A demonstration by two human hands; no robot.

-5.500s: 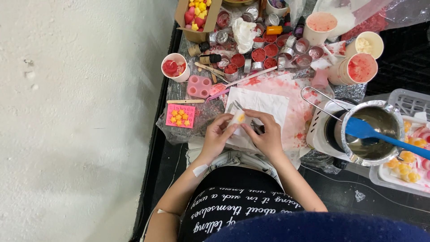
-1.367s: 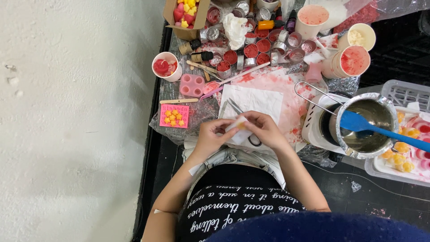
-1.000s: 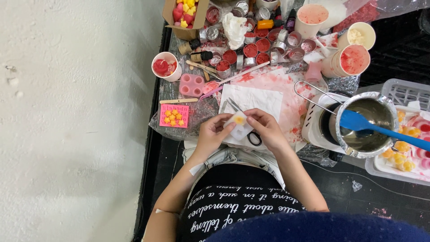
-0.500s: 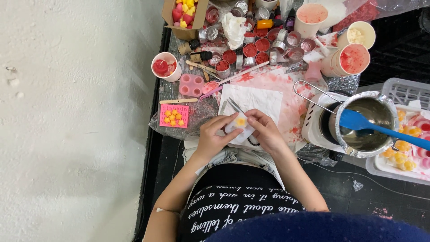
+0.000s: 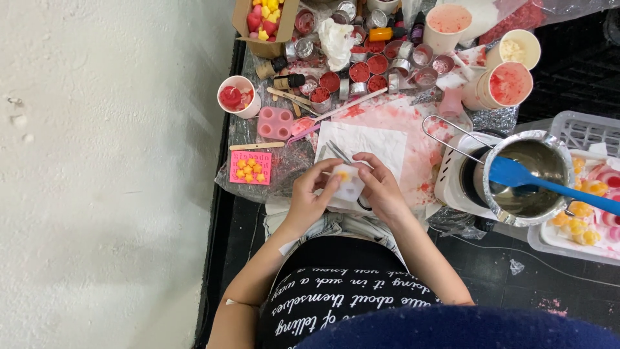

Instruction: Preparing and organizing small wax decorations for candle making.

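Observation:
Both of my hands hold a small white mould (image 5: 349, 189) with heart-shaped hollows, just above the table's near edge. My left hand (image 5: 312, 197) grips its left side and my right hand (image 5: 381, 187) grips its right side. A small yellow wax piece (image 5: 343, 175) shows at the mould's top, between my fingertips. Metal tweezers (image 5: 338, 151) lie on a white paper sheet (image 5: 369, 141) just beyond my hands.
A pink mould with yellow pieces (image 5: 250, 167) lies to the left. A metal pot with a blue spatula (image 5: 526, 177) sits on a white heater at right. Cups (image 5: 237, 96), red-filled tins (image 5: 360, 72), a cardboard box (image 5: 265, 19) and a grey basket (image 5: 591, 139) crowd the table.
My hands have stayed over the paper with the white mould, turning it slightly; the yellow piece now shows at the mould's top edge. Nothing else on the table moved.

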